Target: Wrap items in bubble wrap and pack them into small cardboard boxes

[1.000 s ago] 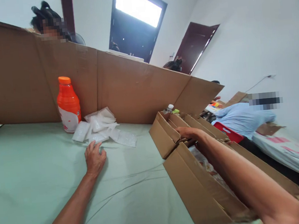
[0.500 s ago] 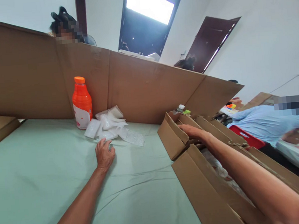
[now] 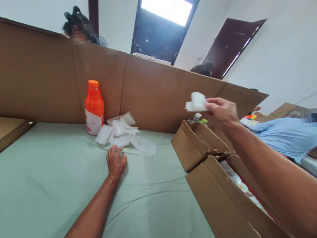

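Note:
My right hand (image 3: 223, 109) is raised above the cardboard boxes, its fingers and thumb pinching a folded piece of white wrap (image 3: 198, 101). Whether that piece is foam or bubble wrap I cannot tell. On the green tabletop (image 3: 68, 171) rests my left hand (image 3: 116, 161), its fingers loosely bent and apart with nothing in them. Just beyond its fingertips lies a loose pile of white bubble wrap pieces (image 3: 118, 131). An orange bottle (image 3: 94, 106) with a white-patterned lower half stands upright behind the pile, to its left.
A tall cardboard panel (image 3: 156, 93) runs across the back. Open boxes line the right side: a far one (image 3: 190, 147) with a clear bottle (image 3: 196, 117) showing, and a nearer one (image 3: 218, 199). A flat carton (image 3: 4, 132) lies left. A person in light blue (image 3: 289, 129) is beyond the boxes.
My right hand has come up out of the far box with the folded white wrap in it. My left hand stays beside the pile. The view has shifted slightly.

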`<state>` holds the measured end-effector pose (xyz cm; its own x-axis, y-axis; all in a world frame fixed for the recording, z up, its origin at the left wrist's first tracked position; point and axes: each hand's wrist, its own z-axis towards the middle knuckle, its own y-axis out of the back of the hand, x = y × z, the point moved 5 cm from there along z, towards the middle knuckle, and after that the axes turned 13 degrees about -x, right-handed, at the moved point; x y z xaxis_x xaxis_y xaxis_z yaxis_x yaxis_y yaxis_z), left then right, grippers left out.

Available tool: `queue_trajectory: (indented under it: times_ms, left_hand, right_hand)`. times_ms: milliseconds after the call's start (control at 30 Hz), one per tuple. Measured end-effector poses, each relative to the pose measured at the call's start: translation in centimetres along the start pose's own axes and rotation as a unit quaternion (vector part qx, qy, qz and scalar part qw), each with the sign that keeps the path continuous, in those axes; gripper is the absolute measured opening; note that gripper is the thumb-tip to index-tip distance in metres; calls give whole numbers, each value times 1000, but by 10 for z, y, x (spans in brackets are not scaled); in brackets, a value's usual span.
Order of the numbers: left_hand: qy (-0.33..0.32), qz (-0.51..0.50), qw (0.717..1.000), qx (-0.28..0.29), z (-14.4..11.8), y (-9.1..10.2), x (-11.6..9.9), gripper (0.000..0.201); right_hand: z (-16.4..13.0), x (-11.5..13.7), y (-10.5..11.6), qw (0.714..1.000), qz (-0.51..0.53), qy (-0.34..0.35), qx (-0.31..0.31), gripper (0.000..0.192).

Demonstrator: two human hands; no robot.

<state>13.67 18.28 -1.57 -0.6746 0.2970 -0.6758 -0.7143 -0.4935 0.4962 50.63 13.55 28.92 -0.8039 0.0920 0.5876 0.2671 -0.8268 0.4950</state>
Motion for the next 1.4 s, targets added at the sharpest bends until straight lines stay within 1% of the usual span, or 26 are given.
queue_trajectory:
  times_ms: [33,67,100,133,167,233,300,367,433,500,567,633,733,833,967,1100,1233,1400]
  left_hand:
    - [0,-3,1000,-1,0,0,0,36]
    - [0,-4,1000,-3,0,1,0,36]
    - [1,-4,1000,-6,1,1,0,36]
    - [2,-4,1000,-8,1,1,0,36]
    - [2,-3,1000,-9,2,1,0,36]
    - [3,-2,1000,-10,3,0,1,36]
    - [4,-3,1000,-8,3,-1,1,37]
    - [7,-6,1000,-8,3,-1,0,37]
    - [12,-10,1000,-9,3,-1,0,37]
    - [15,-13,1000,-10,3,-1,-1,36]
    - [15,-16,1000,-12,4,-2,-1,36]
    - [14,-15,1000,-15,4,-3,-1,37]
    - [10,-12,1000,-18,5,-5,1,37]
    - [3,-8,1000,-21,5,-6,1,37]
    - [-10,-3,1000,-28,5,-6,0,36]
    - [-23,5,999,-31,4,-7,2,35]
    - [-29,14,999,-25,4,-7,5,36]
    - [-35,19,999,-23,5,-6,4,35]
  right_hand:
    - [-5,18,-16,1000,30,-1,2,24]
    - [-14,36,-37,994,103,-20,27,23]
    - [-25,54,-61,982,171,-31,79,21]
    - [-38,72,-84,967,210,-31,144,20]
    - [-51,85,-103,957,225,-31,179,17]
    - [-72,100,-132,946,229,-26,230,15]
    - [-88,96,-150,946,214,-24,244,17]
    - [-101,78,-161,952,184,-24,245,21]
    - [-118,51,-170,961,135,-23,240,24]
    - [-143,24,-180,968,71,-20,239,26]
    - [-173,2,-192,969,8,-10,247,27]
    - [-202,-11,-205,965,-44,7,259,29]
    - [-231,-14,-226,956,-91,50,274,34]
    - [-236,-8,-245,949,-107,95,283,33]
    - [-225,-5,-257,946,-125,119,273,35]
    - [-223,-13,-261,949,-143,114,257,35]
    - [-225,-21,-263,954,-162,94,233,40]
    - [-226,-23,-263,956,-170,88,221,40]
